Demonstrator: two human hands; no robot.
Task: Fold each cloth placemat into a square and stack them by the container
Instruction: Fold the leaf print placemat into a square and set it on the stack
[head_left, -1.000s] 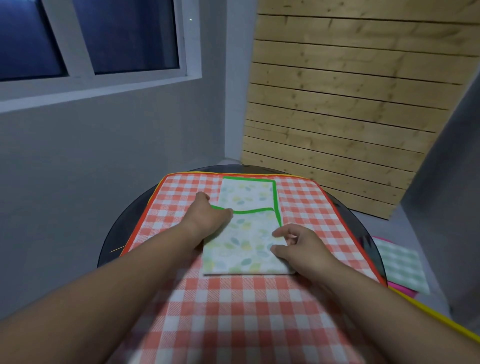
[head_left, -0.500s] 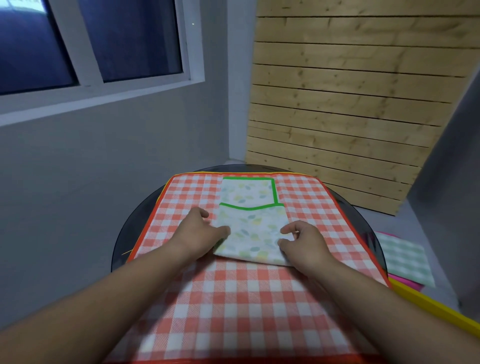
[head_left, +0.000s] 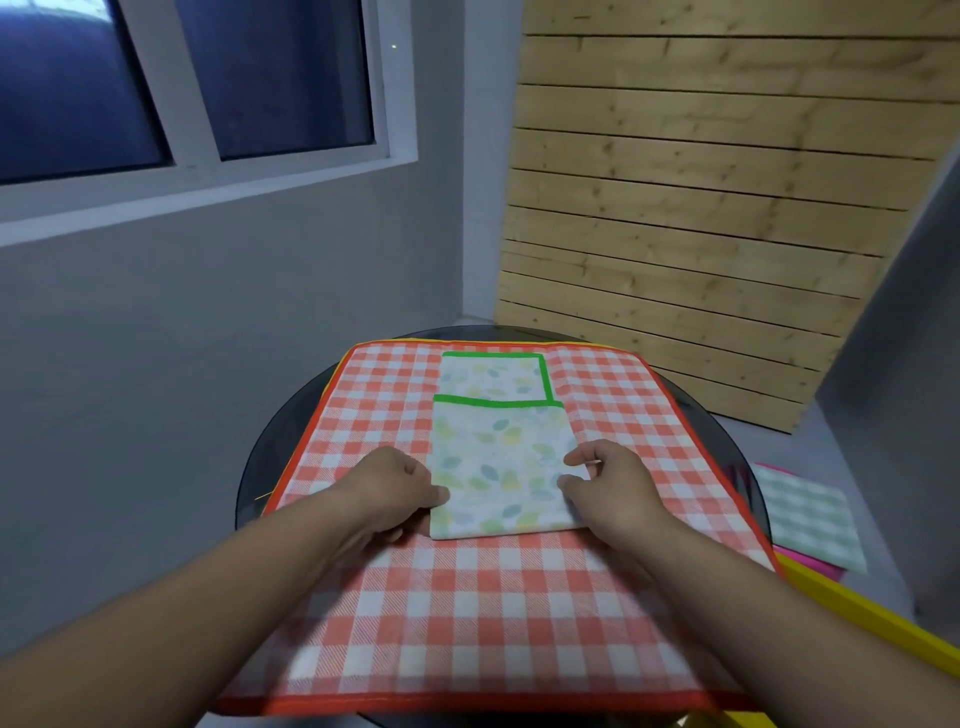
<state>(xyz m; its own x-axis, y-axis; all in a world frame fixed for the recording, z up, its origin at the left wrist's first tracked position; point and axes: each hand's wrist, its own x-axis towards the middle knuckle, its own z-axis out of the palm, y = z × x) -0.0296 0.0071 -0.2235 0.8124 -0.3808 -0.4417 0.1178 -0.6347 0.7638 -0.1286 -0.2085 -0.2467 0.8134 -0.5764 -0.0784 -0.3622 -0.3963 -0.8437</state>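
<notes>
A leaf-print placemat with a green border (head_left: 498, 457) lies partly folded on a larger red-and-white checked placemat (head_left: 467, 597). Its near part is doubled over, and a single layer with the green edge shows beyond. My left hand (head_left: 392, 488) pinches the folded mat's near left edge. My right hand (head_left: 602, 483) pinches its near right edge, thumb and fingers curled over the cloth. Both hands sit at the fold closest to me.
The checked mat covers a round dark glass table (head_left: 291, 447). A folded green checked cloth (head_left: 808, 514) lies on pink cloths at the right, lower down, beside a yellow bar (head_left: 857, 613). A grey wall and a window stand left, wooden slats behind.
The near part of the leaf-print mat was lifted and folded away from me, so the doubled part is now shorter. Both hands stayed at its two side edges.
</notes>
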